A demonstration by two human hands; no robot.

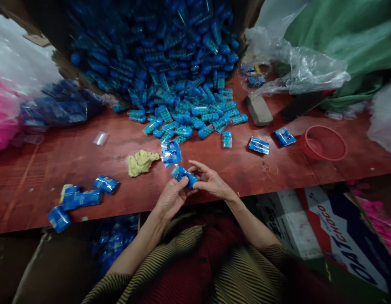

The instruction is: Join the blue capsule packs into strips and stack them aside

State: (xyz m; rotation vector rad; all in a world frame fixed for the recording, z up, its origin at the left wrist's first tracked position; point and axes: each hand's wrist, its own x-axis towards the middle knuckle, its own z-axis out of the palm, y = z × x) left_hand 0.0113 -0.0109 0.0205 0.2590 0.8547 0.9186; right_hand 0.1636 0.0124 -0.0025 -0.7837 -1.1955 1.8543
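My left hand [172, 197] grips a small clear bottle with a blue cap and blue contents [184, 175], its thumb pressed along the side. At the bottle's right end my right hand [211, 182] closes thumb and fingers on it, the index finger partly stretched out. Just beyond the hands lies a small stack of flat blue printed labels [171, 153]. A lump of yellowish putty-like material [141, 162] sits left of the labels. One similar bottle [227, 139] stands apart on the red table [119, 135].
A heap of blue bottles [170, 84] spills from a large carton at the back. Blue sleeve bundles [83, 199] lie left, others [258, 145] right. A grey block [258, 109] and a red basket [322, 143] stand right. Plastic bags line both sides; cartons [337, 236] sit below.
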